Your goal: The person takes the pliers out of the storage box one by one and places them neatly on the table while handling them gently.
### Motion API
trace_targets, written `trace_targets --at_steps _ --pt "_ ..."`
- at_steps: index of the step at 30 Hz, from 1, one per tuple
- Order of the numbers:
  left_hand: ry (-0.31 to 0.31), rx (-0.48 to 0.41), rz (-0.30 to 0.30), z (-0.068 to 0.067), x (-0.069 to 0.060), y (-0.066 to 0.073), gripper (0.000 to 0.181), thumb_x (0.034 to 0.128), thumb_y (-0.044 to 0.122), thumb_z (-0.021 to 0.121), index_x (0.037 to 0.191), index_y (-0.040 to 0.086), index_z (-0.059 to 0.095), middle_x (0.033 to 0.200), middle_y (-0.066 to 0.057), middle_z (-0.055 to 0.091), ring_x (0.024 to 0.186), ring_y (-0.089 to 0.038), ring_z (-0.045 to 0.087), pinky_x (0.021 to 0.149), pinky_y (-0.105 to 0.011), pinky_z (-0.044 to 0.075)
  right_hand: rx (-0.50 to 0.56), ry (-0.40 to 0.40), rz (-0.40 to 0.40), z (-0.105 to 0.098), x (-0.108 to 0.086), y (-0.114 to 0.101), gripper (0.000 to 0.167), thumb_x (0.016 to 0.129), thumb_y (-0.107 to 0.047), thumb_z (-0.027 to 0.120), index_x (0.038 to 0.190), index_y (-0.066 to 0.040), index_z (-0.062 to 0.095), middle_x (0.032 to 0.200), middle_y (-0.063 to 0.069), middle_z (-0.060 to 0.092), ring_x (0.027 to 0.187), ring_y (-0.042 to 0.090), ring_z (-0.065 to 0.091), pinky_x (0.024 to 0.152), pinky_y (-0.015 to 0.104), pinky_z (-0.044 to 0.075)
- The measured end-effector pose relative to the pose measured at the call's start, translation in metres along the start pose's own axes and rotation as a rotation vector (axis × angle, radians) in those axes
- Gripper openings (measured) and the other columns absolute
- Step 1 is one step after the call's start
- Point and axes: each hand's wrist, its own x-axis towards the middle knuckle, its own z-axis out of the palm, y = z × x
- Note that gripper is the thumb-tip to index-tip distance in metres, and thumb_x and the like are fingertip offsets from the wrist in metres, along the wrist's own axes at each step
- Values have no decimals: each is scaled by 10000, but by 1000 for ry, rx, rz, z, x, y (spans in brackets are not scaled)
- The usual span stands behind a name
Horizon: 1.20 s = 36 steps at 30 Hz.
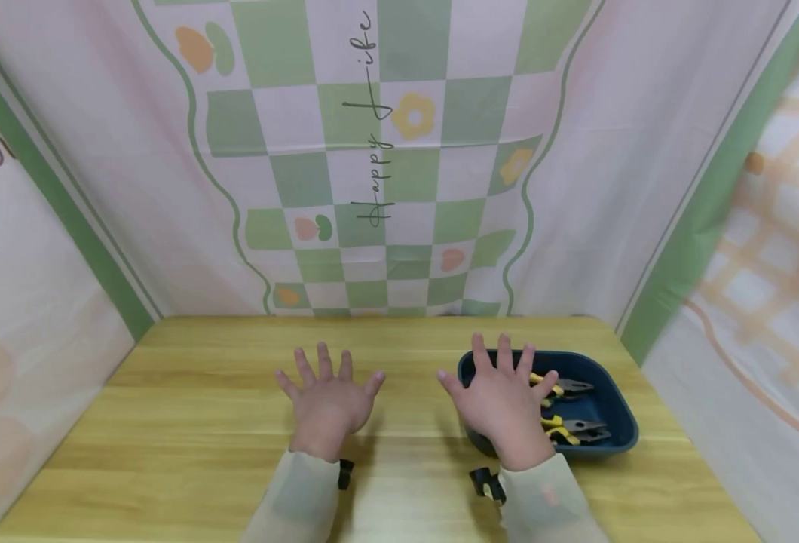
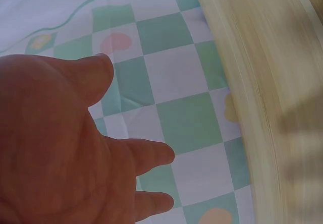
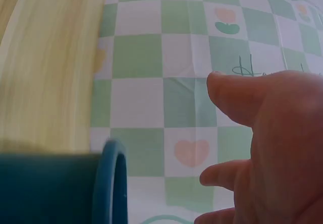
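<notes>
Nearest are two pale, loose sleeves, the left one (image 1: 298, 494) and the right one (image 1: 545, 498), with a small black fitting (image 1: 346, 474) beside the left wrist and another black fitting (image 1: 488, 485) beside the right. Beyond the cuffs, the left hand (image 1: 332, 403) is spread wide, palm down, fingers fanned and holding nothing, above the light yellow wood-grain counter (image 1: 189, 422). The right hand (image 1: 504, 400) is just as widely splayed and holds nothing either; it overlaps the left end of a dark-blue, round-cornered rectangular tray (image 1: 618, 411), and the right wrist view shows the tray's rim apart from the thumb and the visible fingers. In that tray lie pliers with yellow-and-black handles and grey metal noses: an upper group (image 1: 573, 385) and a lower group (image 1: 583, 426), their exact number hard to tell because they overlap and the hand partly hides them. Their long axes run roughly sideways, noses to the right and handles toward the right hand, which is clearly the nearer one; the left hand is well apart from the tray. Past the counter's far edge hangs a white cloth (image 1: 409, 173) with green checks, flowers and the lettering "Happy Life".
</notes>
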Motion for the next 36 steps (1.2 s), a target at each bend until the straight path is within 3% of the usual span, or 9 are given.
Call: trace_targets --at_steps 6,16,28,36 --pt "-10 1 8 -1 1 -2 856 956 746 168 1584 173 266 1627 -197 9 1409 -499 -181 993 -742 -158 -30 -16 -11 -13 3 15 1010 873 -837 321 1603 -155 180 1605 287 -17 1388 551 -192 929 793 -169" --pt "-19 -4 9 0 3 -4 866 948 756 173 1587 175 249 1626 -196 -6 1404 -498 -196 992 -741 -163 5 -27 -9 -32 9 46 1124 802 -908 258 1607 -136 119 1580 331 -62 1351 562 -254 882 812 -186" --pt "4 -7 -3 -3 5 -8 837 969 728 225 1587 165 246 1622 -205 16 1416 -507 -156 995 -739 -159 10 -35 -23 -43 12 66 1137 803 -905 292 1607 -133 71 1555 370 -69 1316 632 -222 848 854 -132" --pt "-12 -12 -21 -5 6 -16 826 977 716 234 1592 166 222 1624 -205 -1 1407 -509 -179 985 -747 -164 20 -50 -3 -46 11 80 1136 809 -899 303 1606 -129 53 1555 363 -95 1311 641 -219 841 857 -129"
